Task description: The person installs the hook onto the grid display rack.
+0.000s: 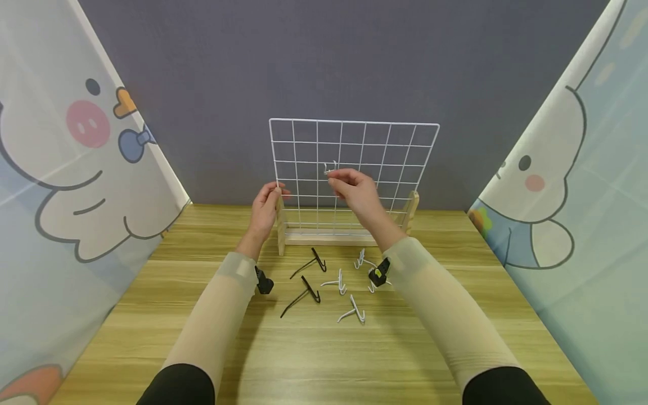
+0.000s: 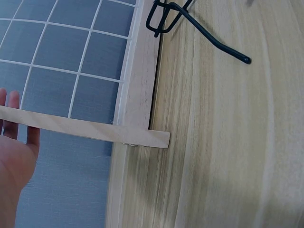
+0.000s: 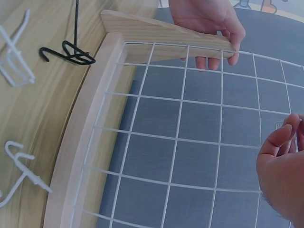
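Note:
A white wire grid panel stands upright in a pale wooden stand. My left hand grips the top of the stand's left upright, its fingers reaching round the wood, as the right wrist view also shows. A small white hook is pinched between thumb and fingers of my right hand, in front of the grid, left of its middle. The hook's prongs point up; whether they touch the wires I cannot tell. In the right wrist view the right hand mostly hides that hook.
On the wooden table before the stand lie two black hooks at left and several white hooks at right, one partly hidden by the right wrist camera. A grey wall rises behind, with printed cloths at both sides.

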Demonstrator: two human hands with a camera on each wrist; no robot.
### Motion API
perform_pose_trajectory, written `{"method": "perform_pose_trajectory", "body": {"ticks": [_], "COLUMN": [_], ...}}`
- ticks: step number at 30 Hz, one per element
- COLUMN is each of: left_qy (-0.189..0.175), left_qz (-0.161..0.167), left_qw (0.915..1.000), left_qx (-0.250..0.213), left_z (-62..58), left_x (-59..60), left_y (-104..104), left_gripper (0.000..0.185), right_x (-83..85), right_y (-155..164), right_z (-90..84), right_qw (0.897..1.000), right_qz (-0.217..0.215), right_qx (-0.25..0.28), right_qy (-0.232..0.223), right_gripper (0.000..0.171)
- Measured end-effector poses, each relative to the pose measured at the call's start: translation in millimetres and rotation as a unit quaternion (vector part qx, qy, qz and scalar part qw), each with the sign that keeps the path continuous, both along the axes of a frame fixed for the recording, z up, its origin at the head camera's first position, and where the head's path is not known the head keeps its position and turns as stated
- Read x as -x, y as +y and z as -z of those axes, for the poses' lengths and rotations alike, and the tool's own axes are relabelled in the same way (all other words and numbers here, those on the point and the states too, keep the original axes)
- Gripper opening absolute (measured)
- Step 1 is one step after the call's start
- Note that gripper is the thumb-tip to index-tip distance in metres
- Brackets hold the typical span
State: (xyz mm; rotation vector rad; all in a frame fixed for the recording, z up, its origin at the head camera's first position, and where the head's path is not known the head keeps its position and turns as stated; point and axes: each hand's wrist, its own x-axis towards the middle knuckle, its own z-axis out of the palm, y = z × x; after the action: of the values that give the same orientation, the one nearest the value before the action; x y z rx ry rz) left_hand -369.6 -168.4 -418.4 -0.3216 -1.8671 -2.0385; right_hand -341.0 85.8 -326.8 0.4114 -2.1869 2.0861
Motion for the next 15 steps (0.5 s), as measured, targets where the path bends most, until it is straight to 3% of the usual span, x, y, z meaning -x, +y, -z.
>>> {"method": "perform_pose_trajectory", "body": {"ticks": [5,15], "left_qy": [0.006,0.012], "left_qz": [0.001,0.004], "left_qw": [0.9999,0.9997], "left_qx": [-0.010,-0.022], "left_z": [0.5,1.4], "left_x": [2.9,3.8], "left_y": [-0.1,0.5], "left_gripper": [0.038,0.038], "right_x": [6.7,13.2], "right_y": [-7.2,-12.5], "right_z": [-2.4,1.0], "right_qw": [1.000,1.000], "right_qz": [0.006,0.020], "right_qx": [0.015,0.020], "right_qy": [0.003,0.000], "right_gripper": [0.022,0.026]}}
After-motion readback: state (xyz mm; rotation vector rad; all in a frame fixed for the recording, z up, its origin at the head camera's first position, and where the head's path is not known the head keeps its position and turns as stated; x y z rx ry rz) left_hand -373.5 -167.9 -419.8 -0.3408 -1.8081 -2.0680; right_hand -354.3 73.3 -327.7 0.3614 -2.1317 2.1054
